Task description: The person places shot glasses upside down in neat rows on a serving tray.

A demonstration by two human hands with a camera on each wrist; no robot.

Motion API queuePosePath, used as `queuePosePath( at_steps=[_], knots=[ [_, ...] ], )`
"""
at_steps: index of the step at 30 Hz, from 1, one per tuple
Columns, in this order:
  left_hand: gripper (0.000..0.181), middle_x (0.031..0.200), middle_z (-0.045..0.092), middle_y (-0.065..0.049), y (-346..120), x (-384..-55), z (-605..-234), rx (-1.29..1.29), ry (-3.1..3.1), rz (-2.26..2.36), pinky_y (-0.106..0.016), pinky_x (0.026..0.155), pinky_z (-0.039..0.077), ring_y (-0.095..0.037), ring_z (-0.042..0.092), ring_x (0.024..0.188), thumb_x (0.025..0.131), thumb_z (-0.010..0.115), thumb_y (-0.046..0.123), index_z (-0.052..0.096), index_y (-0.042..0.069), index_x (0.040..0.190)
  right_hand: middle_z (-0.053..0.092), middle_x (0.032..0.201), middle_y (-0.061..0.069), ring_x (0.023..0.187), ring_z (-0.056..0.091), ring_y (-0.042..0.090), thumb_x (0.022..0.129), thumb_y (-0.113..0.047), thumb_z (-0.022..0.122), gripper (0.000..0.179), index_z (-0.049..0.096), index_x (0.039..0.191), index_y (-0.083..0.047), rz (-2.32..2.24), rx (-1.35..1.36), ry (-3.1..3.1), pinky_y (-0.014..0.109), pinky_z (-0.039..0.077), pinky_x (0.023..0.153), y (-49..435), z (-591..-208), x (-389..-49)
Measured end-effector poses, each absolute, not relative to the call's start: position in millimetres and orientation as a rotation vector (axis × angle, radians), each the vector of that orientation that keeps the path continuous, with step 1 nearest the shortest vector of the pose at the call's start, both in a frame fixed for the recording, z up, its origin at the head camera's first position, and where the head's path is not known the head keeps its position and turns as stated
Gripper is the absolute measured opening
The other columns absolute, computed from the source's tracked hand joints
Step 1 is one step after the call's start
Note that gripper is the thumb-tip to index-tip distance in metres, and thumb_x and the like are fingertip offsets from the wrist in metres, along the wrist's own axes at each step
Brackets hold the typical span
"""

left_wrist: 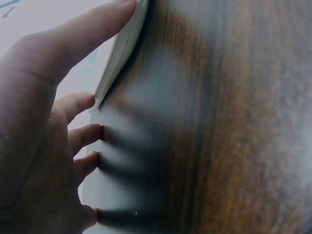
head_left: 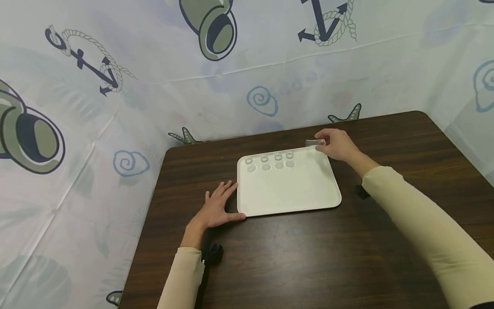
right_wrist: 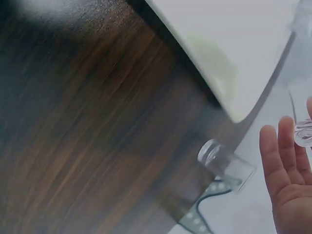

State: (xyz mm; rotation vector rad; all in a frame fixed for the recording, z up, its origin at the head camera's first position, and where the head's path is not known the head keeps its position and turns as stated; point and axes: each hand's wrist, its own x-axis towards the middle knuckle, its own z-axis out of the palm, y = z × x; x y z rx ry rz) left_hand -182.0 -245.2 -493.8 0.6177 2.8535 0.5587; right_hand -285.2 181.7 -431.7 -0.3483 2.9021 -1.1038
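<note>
My right hand (head_left: 336, 145) pinches a small clear glass vial (head_left: 313, 142), tipped on its side above the tray's back right corner. In the right wrist view the end of that vial (right_wrist: 303, 133) shows beside the fingertips. Another clear vial (right_wrist: 226, 165) stands upright on the table near the tray's corner; I cannot pick it out in the head view. Several similar vials (head_left: 278, 161) stand in a row along the back left of the white tray (head_left: 289, 189). My left hand (head_left: 216, 210) spreads its fingers at the tray's front left corner, its thumb touching the rim.
The dark wood table (head_left: 285, 257) bears the tray. Behind it hangs a cloth (head_left: 216, 98) printed with anchors and shells. A black wrist device (head_left: 213, 254) sits under the left wrist, and part of another (head_left: 361, 192) shows by the right.
</note>
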Motion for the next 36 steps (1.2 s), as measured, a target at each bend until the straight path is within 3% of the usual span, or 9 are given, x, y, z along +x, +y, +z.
queuePosePath(
  at_steps=[8, 16, 36],
  knots=[
    [0.107, 0.162, 0.020, -0.007, -245.4, -182.8, -494.4, 0.629, 2.849, 0.569, -0.074, 0.105, 0.005, -0.033, 0.012, 0.148, 0.073, 0.067, 0.076, 0.025, 0.025, 0.158, 0.065, 0.111, 0.019, 0.099, 0.060, 0.032, 0.088, -0.005, 0.067, 0.034, 0.063, 0.121, 0.002, -1.014, -0.423, 2.895, 0.047, 0.049, 0.085, 162.2, -439.8, -286.9],
    [0.108, 0.162, 0.019, -0.005, -245.8, -184.8, -496.2, 0.623, 2.852, 0.546, -0.074, 0.106, 0.006, -0.031, 0.011, 0.149, 0.072, 0.065, 0.078, 0.023, 0.026, 0.158, 0.064, 0.107, 0.015, 0.089, 0.057, 0.027, 0.089, -0.006, 0.068, 0.031, 0.066, 0.119, 0.000, -0.974, -0.478, 2.919, 0.042, 0.048, 0.075, 149.8, -446.3, -285.4],
    [0.108, 0.162, 0.019, -0.005, -247.0, -183.5, -496.6, 0.605, 2.847, 0.550, -0.073, 0.106, 0.006, -0.031, 0.011, 0.149, 0.072, 0.063, 0.080, 0.023, 0.027, 0.158, 0.064, 0.111, 0.014, 0.094, 0.058, 0.029, 0.089, -0.007, 0.069, 0.032, 0.067, 0.120, -0.003, -0.943, -0.503, 2.887, 0.043, 0.048, 0.076, 138.8, -454.2, -284.6]
  ],
)
